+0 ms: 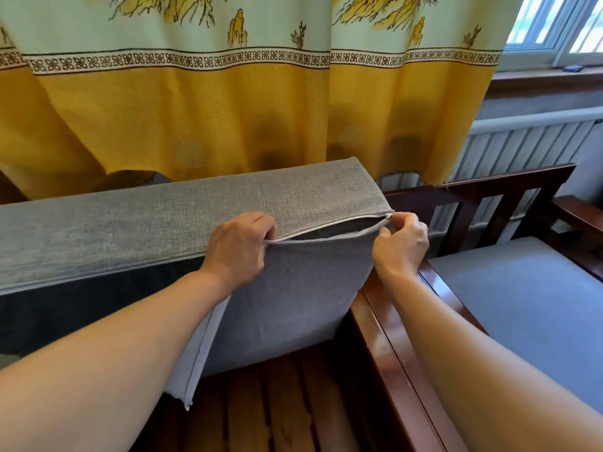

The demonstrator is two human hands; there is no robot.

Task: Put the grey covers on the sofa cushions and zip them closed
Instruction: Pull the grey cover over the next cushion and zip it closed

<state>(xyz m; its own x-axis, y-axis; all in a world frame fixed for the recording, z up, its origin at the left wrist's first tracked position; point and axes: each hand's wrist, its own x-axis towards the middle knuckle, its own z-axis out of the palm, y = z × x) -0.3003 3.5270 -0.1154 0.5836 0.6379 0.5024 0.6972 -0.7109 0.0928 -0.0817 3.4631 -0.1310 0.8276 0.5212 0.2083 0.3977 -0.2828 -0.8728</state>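
A long sofa cushion stands on edge on the wooden sofa frame, wearing a grey woven cover (130,230). The cover's zip (329,228) gapes along the top right edge, and the dark cushion (326,231) shows through the gap. To the left the cover hangs loose and dark cushion (81,308) is bare below it. My left hand (239,246) grips the cover's edge at the left end of the gap. My right hand (401,244) pinches the zip pull (389,216) at the cushion's right corner.
Dark wooden slats (277,412) of the sofa seat lie below the cushion. A glossy wooden armrest (391,347) runs between this sofa and a chair with a grey seat cushion (522,305) on the right. A yellow curtain (228,119) hangs behind, a radiator (522,148) beyond.
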